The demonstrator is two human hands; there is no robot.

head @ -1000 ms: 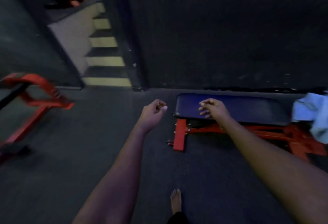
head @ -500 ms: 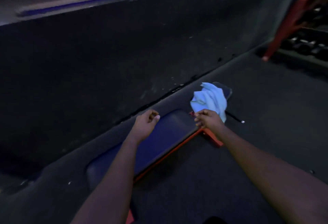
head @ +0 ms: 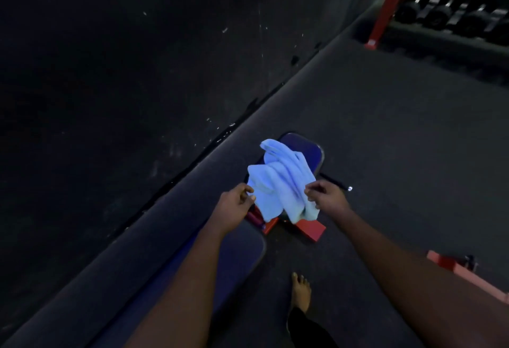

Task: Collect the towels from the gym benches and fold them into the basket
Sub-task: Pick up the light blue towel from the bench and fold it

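A crumpled light blue towel lies over the seat pad of a dark blue gym bench with a red frame. My left hand pinches the towel's near left edge. My right hand pinches its right edge. Both hands are at the towel, one on each side. The long back pad of the bench runs under my left forearm. No basket is in view.
A dark wall runs along the left, close behind the bench. A red dumbbell rack with several dumbbells stands at the top right. Another red frame piece lies at the right. My bare foot is on the dark floor.
The view has swung right along the bench to the towel. Both hands moved up to the towel and now pinch its edges; before, the left hand hung closed over the pad.
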